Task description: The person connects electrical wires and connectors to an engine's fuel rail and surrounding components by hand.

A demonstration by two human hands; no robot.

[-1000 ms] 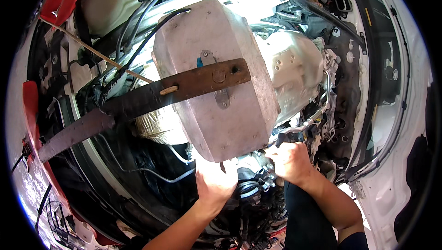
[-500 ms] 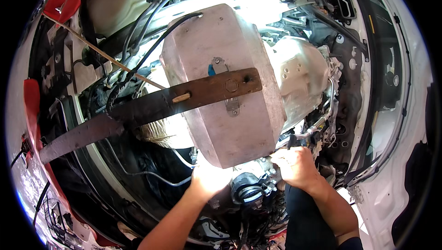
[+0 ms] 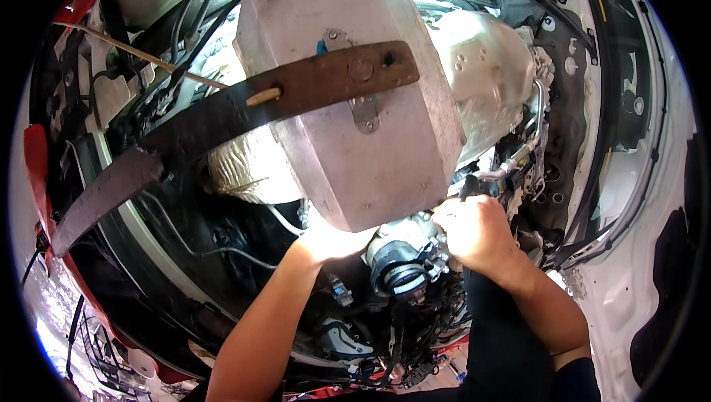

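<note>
My left hand [image 3: 329, 240] reaches in under the lower end of a grey metal housing [image 3: 348, 168], which hides its fingers. My right hand [image 3: 478, 230] is closed beside the housing's lower right corner. A short black piece [image 3: 469, 186] sticks up just beyond its knuckles; whether the fingers hold it or something smaller, I cannot make out. Between the hands sits a round metal engine part [image 3: 400, 268] with a dark ringed opening. Strong light falls on the left hand from beneath the housing.
A long brown and dark bar [image 3: 296, 98] crosses the housing toward the left. Beyond the housing is a dented metal heat shield [image 3: 485, 76]. A thin rod [image 3: 133, 50] slants at upper left. Loose wiring [image 3: 404, 343] lies nearer me; a white body panel [image 3: 629, 283] stands at right.
The view has shifted, so the housing and bar appear higher and farther left. Both hands also sit higher in the picture, in about the same places against the engine.
</note>
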